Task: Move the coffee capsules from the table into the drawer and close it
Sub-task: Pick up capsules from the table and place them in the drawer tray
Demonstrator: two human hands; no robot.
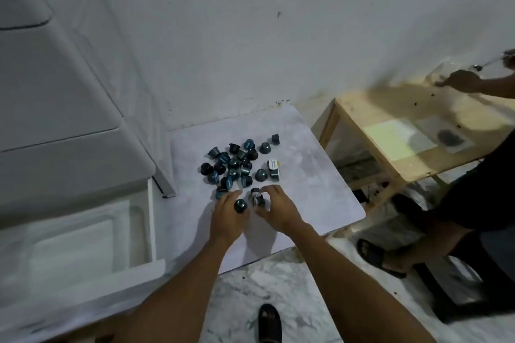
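Observation:
Several dark blue and black coffee capsules (235,166) lie in a loose heap on the small pale marble-patterned table (320,192). My left hand (227,217) is at the heap's near edge with one dark capsule (241,205) pinched in its fingers. My right hand (274,207) curls around another capsule (257,197) right beside it. The white drawer (83,242) stands pulled open to the left of the table, and its inside looks bare.
A white cabinet (55,120) rises above the drawer at the left. A wooden table (412,131) stands to the right, where another person (473,203) sits working. My shoe (269,323) is on the marble floor below.

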